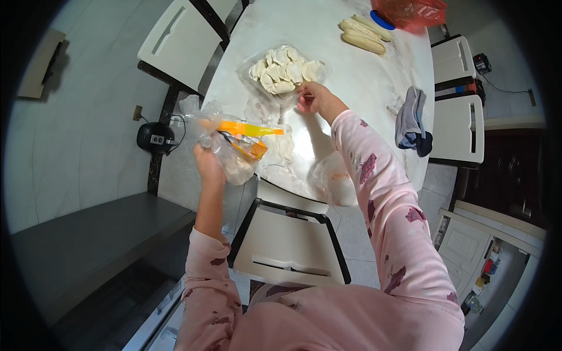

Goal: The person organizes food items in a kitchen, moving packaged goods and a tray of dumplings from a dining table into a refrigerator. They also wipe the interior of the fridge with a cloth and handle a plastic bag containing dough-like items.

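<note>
My left hand (210, 166) grips a bundle of clear plastic bags (239, 166) off the table's left edge. An orange-and-yellow printed food package (246, 128) shows among the bags; what else they hold is hard to make out. Pale dumplings (281, 70) are heaped in a clear plastic tray (246, 72) on the table. At the tray's near right corner is my right hand (315, 97), fingers bent beside the lowest dumplings. Whether those fingers pinch the tray's rim cannot be made out. Crumpled clear plastic (279, 147) lies between the tray and the table's near edge.
On the white marble-look table (364, 87) are corn cobs (364, 34), a red plastic bag (410, 13) and a grey-blue cloth (410, 118). Another clear bag (336, 180) overhangs the near edge. A white chair (290, 245) stands before me, with others (180, 39) along the sides.
</note>
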The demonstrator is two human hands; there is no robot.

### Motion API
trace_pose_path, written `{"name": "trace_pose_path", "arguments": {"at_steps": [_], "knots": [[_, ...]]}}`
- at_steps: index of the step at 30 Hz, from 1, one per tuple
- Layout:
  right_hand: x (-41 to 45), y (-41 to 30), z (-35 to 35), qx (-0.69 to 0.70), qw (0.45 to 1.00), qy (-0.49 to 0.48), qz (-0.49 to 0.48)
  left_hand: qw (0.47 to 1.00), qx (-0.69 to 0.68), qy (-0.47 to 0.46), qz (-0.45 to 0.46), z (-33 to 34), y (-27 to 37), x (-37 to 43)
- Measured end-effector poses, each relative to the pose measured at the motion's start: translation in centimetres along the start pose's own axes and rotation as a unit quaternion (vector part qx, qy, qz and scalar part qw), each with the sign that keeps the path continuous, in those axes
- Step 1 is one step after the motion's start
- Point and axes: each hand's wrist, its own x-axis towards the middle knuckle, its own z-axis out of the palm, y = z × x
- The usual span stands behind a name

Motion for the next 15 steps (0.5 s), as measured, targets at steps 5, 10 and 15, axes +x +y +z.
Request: {"name": "trace_pose_path", "arguments": {"at_steps": [5, 10, 15], "knots": [[-0.1, -0.3, -1.8, 0.019, 0.996, -0.047, -0.071, 1.000, -0.018, -0.003, -0.015, 0.5, -0.1, -0.6], [0.8, 0.7, -3.9, 0.093, 0.989, -0.070, -0.090, 1.000, -0.025, 0.001, -0.018, 0.2, 0.1, -0.9], [-2.0, 0.5, -5.1, 0.088, 0.986, -0.113, -0.089, 0.998, -0.010, 0.057, -0.033, -0.8, 0.1, -0.9]]}}
